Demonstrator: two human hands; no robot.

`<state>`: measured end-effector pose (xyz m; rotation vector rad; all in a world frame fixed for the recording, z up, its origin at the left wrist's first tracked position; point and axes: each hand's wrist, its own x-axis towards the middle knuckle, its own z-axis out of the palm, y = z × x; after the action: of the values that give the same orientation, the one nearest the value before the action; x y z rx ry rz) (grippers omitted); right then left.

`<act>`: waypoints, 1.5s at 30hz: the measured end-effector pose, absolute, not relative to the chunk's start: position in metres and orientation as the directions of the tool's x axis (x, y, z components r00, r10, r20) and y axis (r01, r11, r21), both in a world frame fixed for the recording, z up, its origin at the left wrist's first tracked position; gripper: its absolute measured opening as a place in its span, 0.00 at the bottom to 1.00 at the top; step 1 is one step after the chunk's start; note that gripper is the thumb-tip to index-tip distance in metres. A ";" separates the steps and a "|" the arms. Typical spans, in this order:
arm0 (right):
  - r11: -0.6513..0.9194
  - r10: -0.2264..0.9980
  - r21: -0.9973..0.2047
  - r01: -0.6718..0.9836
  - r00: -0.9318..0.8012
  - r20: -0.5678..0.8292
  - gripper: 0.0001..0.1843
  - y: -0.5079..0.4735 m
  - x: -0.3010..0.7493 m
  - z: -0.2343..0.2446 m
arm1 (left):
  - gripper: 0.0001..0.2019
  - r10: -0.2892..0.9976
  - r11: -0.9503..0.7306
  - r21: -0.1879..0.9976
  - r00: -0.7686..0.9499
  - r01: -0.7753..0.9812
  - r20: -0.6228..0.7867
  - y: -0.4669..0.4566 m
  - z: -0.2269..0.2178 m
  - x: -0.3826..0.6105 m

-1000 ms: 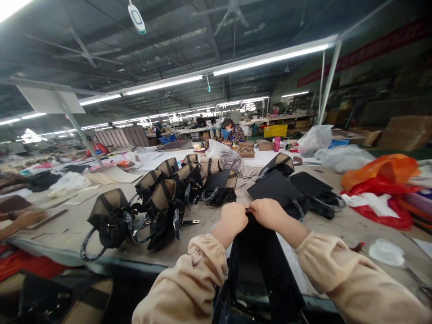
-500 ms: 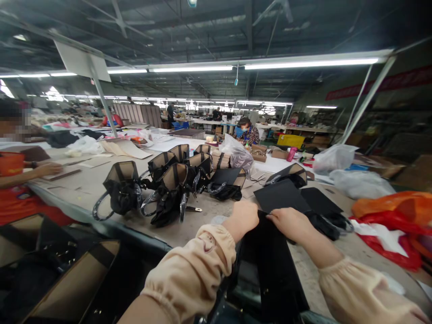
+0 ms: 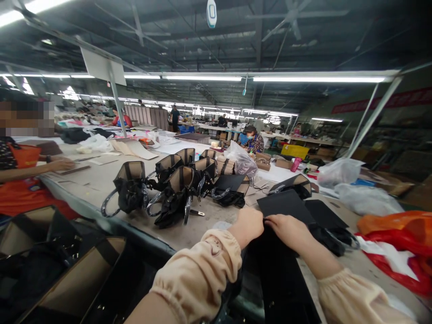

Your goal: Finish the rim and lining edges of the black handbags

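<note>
black bag between and below fingers

Open black handbags with tan linings stand on the beige worktable, left of the long black bag beneath the left hand and right hand; black rectangular panels lie beyond, crumpled orange-and-red plastic bags farther right.

No legible txt; red banner back R too blurry.
</note>
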<state>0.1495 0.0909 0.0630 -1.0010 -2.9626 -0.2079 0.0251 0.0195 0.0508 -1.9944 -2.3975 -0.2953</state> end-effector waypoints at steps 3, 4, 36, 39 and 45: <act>0.810 0.569 0.144 0.569 -0.821 0.043 0.16 0.090 0.137 0.059 | 0.12 0.973 0.175 0.135 -0.193 0.975 0.127 0.020 0.050 0.025; 0.810 0.566 0.156 0.565 -0.823 0.046 0.16 0.090 0.134 0.058 | 0.12 0.973 0.179 0.136 -0.196 0.974 0.123 0.020 0.050 0.025; 0.598 0.802 0.081 0.797 -0.594 -0.067 0.31 0.028 0.211 0.060 | 0.12 0.957 0.270 0.157 -0.283 0.950 0.066 0.008 0.065 0.034; 0.603 0.795 0.078 0.794 -0.591 -0.135 0.30 0.012 0.224 0.060 | 0.13 0.951 0.293 0.154 -0.304 0.944 0.052 0.008 0.066 0.028; 0.593 0.804 0.062 0.803 -0.586 -0.103 0.29 -0.009 0.235 0.052 | 0.16 0.938 0.340 0.132 -0.346 0.931 0.018 0.002 0.066 0.019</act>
<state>0.2347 -0.0086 0.0515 -1.4742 -2.9090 -0.0140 0.0189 0.0023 0.0658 -1.8300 -2.6211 -0.1903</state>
